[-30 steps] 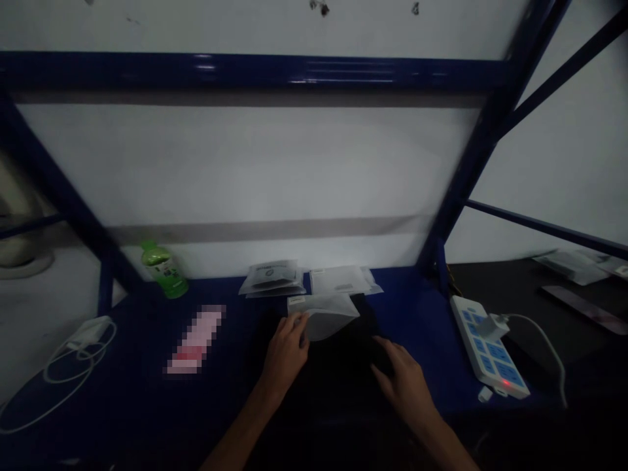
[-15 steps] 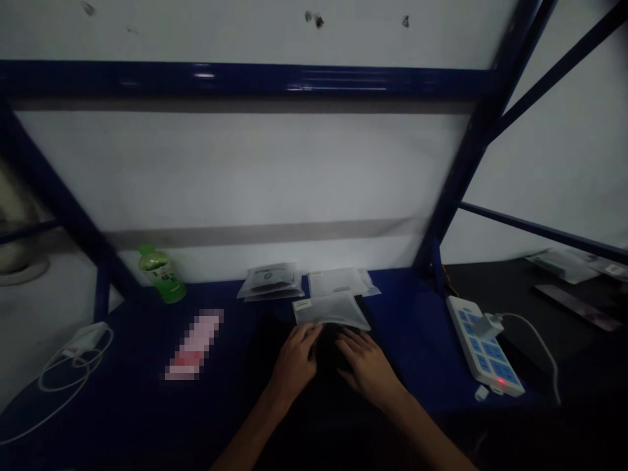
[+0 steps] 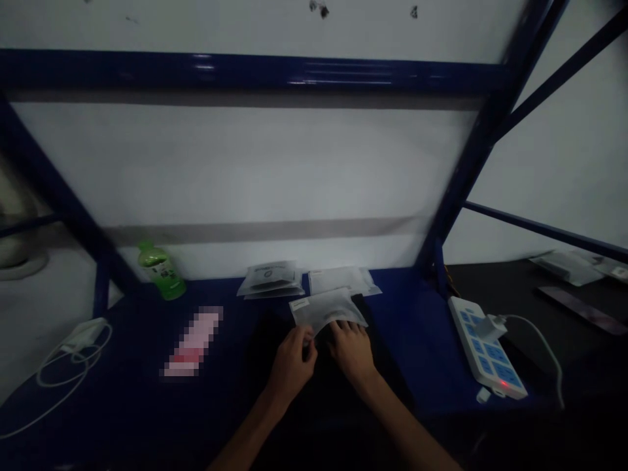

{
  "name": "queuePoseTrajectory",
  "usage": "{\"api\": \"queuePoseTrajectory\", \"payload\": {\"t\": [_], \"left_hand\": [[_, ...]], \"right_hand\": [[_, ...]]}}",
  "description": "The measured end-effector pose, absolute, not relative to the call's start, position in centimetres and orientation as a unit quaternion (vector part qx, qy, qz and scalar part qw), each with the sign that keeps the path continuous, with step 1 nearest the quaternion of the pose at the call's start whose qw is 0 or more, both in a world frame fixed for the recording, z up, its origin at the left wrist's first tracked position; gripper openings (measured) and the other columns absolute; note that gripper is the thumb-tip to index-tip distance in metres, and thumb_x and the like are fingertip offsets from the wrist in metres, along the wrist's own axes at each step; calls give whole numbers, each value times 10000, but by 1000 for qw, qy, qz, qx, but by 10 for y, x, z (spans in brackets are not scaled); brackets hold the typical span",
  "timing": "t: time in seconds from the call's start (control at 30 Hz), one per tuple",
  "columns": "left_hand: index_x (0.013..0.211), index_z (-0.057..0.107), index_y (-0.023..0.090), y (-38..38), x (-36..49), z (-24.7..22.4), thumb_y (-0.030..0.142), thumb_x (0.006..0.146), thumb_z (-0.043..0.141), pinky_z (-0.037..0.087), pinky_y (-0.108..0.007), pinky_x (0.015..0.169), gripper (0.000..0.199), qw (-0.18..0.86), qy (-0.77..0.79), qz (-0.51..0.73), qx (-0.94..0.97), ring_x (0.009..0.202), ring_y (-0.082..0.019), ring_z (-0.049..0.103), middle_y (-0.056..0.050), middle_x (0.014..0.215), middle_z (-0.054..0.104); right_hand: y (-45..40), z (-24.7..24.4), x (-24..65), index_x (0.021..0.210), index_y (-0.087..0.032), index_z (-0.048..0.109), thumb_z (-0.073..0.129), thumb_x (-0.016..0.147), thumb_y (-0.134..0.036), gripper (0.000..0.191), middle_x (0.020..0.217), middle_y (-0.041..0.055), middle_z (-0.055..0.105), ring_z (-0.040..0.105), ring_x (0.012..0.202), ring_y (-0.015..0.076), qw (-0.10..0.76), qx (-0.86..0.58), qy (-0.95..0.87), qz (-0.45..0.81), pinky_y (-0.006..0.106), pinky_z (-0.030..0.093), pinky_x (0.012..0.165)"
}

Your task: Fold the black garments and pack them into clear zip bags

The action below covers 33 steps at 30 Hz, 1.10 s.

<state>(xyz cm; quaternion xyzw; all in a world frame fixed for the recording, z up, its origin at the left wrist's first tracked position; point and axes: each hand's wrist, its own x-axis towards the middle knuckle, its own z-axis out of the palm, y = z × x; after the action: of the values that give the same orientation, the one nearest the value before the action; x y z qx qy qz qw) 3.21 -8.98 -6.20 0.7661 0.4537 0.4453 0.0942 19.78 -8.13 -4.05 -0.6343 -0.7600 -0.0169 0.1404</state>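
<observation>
shelf frame (image 3: 245,72): glossy deep blue
bottle (image 3: 161,271): green, with a paler label
power strip (image 3: 485,347): white with blue panels, red light
pouch (image 3: 328,309): frosted white
cloth (image 3: 275,333): black

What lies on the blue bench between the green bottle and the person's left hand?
In the head view, a pixelated pink-and-red item lies on the blue bench, between the green bottle and the left hand.

Dim light, pale glare on the white wall (image 3: 255,170), deep shadow below, bowed edges, slight blur
</observation>
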Motion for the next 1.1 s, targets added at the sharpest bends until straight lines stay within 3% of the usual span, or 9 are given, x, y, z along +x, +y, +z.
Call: {"api": "queuePoseTrajectory", "payload": {"t": [0.2,0.3,0.43,0.53,0.67,0.83,0.93,1.1], "left_hand": [[1019,515,228,-91,31,-62,89,858,469,533,-313,786,217,107,424,425,793,855,-177,647,-29,909,618],[1049,512,229,-90,28,-63,101,854,482,536,-312,780,235,124,443,434,775,846,-174,642,-27,914,615],[1056,511,227,-88,24,-63,136,856,508,543,-303,774,220,151,466,457,742,836,-168,639,-16,901,607],[1047,521,222,-88,24,-59,150,858,516,542,-308,769,202,158,471,461,736,810,-166,638,-12,874,605],[1041,533,217,-91,25,-56,151,865,504,536,-320,775,190,155,463,451,747,813,-176,640,-27,880,613],[1084,528,224,-90,25,-60,121,848,501,521,-315,790,258,143,455,438,762,822,-174,628,-24,882,609],[1101,524,229,-89,25,-63,88,824,496,514,-313,804,312,138,447,429,773,834,-172,627,-17,879,604],[1097,528,231,-88,24,-64,80,813,500,517,-308,800,323,137,463,434,760,824,-170,631,-12,873,605]], "right_hand": [[-62,-40,176,1104,-157,661,462,932,-208,267,1062,195,694,636,1045,340,155,-676,-720,7,463,490,821],[-64,-37,180,1144,-151,651,481,945,-313,308,1103,189,687,607,1119,336,171,-674,-719,23,461,477,889],[-77,-33,206,1278,-185,576,536,919,-458,453,1237,117,650,591,1164,259,200,-586,-780,89,382,463,971],[-88,-32,223,1326,-167,540,571,902,-358,466,1261,119,638,569,1190,264,197,-515,-827,111,404,419,1033],[-92,-34,219,1334,-149,543,546,905,-226,436,1331,152,597,498,1270,308,141,-547,-825,18,462,352,1082],[-77,-34,200,1207,-178,639,447,955,-227,320,1217,154,670,587,1152,313,113,-582,-805,-10,466,413,997],[-64,-36,191,1181,-167,655,401,948,-162,345,1123,174,703,625,1083,309,118,-589,-799,-8,455,431,957],[-58,-43,187,1256,-163,615,399,980,-246,361,1242,170,654,594,1150,308,134,-584,-801,0,453,413,1002]]}}
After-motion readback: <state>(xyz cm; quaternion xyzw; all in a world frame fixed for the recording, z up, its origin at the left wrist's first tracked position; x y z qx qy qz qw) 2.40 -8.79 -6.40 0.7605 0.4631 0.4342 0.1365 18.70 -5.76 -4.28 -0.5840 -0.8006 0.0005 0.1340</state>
